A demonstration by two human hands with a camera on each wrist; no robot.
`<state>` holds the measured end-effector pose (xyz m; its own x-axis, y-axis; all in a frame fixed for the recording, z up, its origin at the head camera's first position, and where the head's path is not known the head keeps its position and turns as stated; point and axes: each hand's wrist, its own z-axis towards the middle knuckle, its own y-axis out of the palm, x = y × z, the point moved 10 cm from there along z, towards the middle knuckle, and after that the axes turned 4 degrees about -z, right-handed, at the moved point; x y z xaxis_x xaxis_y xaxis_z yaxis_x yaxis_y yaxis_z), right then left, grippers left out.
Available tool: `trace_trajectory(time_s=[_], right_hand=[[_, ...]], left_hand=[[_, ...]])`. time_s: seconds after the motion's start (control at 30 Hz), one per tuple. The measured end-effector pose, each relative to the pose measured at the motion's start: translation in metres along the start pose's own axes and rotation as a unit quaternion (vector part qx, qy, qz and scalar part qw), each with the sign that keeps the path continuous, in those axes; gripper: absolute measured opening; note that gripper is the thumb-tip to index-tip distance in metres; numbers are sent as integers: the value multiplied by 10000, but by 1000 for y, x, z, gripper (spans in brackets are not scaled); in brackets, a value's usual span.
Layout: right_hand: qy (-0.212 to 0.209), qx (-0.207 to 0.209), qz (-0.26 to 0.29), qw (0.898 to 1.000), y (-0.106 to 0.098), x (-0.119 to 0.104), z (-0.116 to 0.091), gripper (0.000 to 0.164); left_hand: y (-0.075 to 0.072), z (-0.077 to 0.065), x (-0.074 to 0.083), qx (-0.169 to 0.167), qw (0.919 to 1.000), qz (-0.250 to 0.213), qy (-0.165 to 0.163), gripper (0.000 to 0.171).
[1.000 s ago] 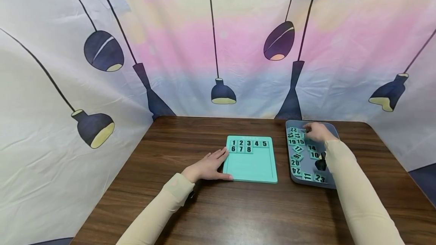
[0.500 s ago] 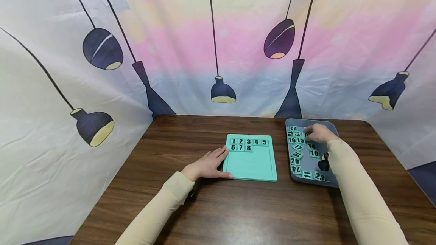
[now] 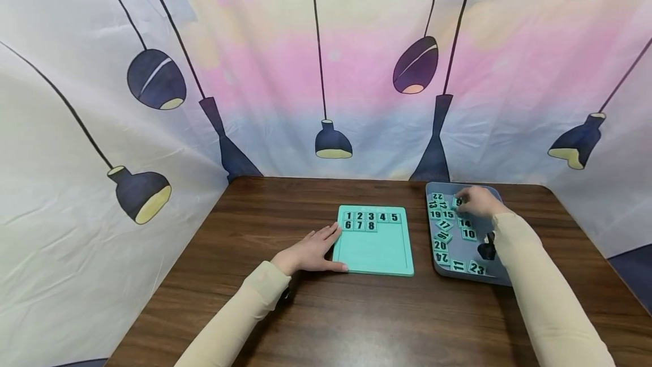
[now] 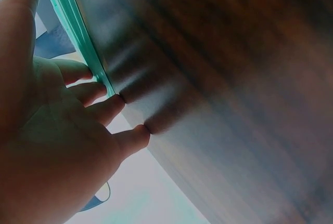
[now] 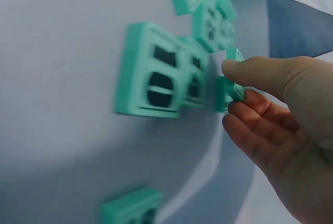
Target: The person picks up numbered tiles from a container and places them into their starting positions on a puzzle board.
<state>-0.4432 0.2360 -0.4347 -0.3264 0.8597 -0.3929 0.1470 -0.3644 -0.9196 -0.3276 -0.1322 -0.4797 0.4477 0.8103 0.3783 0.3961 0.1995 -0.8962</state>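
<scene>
A turquoise square board (image 3: 379, 251) lies on the table, bearing number tiles 1 to 5 in its top row and 6, 7 and 8 below. My left hand (image 3: 309, 251) rests against its left side, fingers spread, thumb at the near corner. In the left wrist view the fingertips touch the table beside the board's edge. Over the far part of a grey tray (image 3: 481, 186), my right hand (image 3: 481, 201) pinches a turquoise number tile (image 5: 235, 76) between thumb and fingers. Its number is mostly hidden. The 10 tile (image 5: 151, 78) lies nearby in the tray.
Several loose number tiles lie in the tray, among them 20 (image 3: 440, 245), 11 (image 3: 458, 266) and 23 (image 3: 476, 268), some turned askew. Its raised rim surrounds them. Behind the wooden table (image 3: 285, 203) hangs a cloth (image 3: 275, 101) printed with lamps.
My right hand has shifted slightly right in the tray, and a tile pinched at its fingertips now shows. My left hand stays in place on the board's side.
</scene>
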Motion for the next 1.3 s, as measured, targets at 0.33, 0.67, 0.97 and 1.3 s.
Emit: trace_trajectory(time_s=[0.33,0.67,0.97,1.3], right_hand=[[-121,285,219,9993,-21,-26,2,41],[-462,288,296,9981,-15,-80,20,39],[-769,226,292,9964,-11,-123,30,39],[-983,-149,256,9947,18,-144,26,37]], left_hand=[[2,1,-1,8,10000,30,-6,103],[0,0,1,29,10000,-18,68,103],[-1,1,2,24,10000,-7,65,102],[1,1,0,11,10000,17,54,103]])
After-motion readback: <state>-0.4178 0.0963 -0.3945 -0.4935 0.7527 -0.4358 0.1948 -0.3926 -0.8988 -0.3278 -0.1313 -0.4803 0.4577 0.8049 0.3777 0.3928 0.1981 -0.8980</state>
